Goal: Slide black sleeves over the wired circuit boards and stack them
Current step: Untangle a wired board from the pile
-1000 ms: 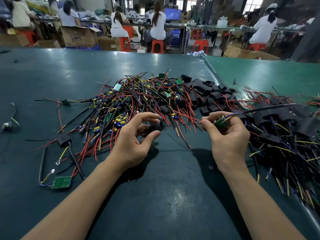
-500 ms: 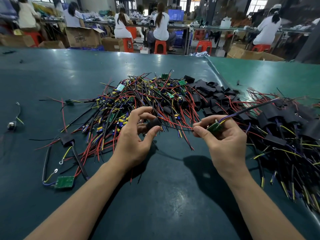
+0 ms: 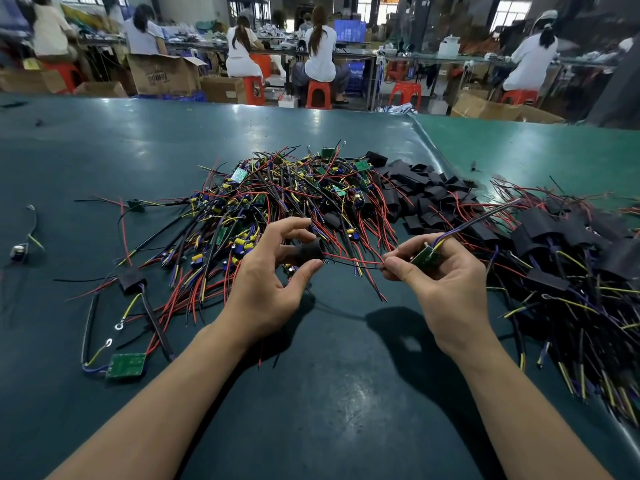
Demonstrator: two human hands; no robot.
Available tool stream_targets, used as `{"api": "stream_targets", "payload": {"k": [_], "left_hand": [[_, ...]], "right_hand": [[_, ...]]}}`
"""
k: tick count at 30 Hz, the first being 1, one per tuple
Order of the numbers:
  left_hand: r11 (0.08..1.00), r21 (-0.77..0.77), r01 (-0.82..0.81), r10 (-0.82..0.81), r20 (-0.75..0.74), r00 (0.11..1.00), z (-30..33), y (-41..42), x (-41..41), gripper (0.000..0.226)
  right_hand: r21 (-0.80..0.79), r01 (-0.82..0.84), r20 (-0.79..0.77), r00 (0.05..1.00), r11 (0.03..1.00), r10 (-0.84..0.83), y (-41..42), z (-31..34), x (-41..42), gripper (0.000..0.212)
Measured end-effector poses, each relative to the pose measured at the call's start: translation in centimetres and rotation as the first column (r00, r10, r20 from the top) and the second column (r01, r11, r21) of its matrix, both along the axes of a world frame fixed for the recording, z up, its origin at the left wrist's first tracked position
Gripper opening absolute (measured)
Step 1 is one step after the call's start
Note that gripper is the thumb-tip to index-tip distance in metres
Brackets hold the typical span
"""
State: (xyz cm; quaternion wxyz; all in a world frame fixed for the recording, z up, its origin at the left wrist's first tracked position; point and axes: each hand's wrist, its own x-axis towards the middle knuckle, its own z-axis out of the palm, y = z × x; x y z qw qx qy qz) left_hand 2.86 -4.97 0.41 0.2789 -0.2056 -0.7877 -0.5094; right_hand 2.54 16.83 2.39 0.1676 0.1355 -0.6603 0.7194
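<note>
The dark green table (image 3: 104, 150) runs off the frame on every side, and the workers on red stools in the back are soft and blurry. One cardboard box (image 3: 162, 77) back there has dark print on it, but I can't read it.

The big tangle of wired boards (image 3: 277, 199) sits mid-table, so knotted up that most boards are buried under red, black and yellow wire. To its right there's a heap of loose black sleeves (image 3: 426, 195), and further right the finished pile (image 3: 571, 258) gets cut off by the frame edge.

Left hand (image 3: 266, 285) has its thumb and fingers curled around one black sleeve (image 3: 308, 252), held just above the table. The opening faces right, and I can't see inside. Right hand (image 3: 446, 289) pinches a small green circuit board (image 3: 427, 256), half hidden by the fingers. Its red and black wires reach toward the sleeve. Any print on it is too tiny to make out.

A lone green board (image 3: 125, 365) lies near left.
</note>
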Motion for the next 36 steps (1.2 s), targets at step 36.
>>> {"api": "stream_targets", "payload": {"k": [36], "left_hand": [[0.978,-0.191,0.085,-0.101,-0.072,0.992,1.0,1.6,1.3,0.047]], "right_hand": [[-0.153,-0.247,0.332,0.899,0.957,0.285,-1.0,0.2,0.6,0.014]]}}
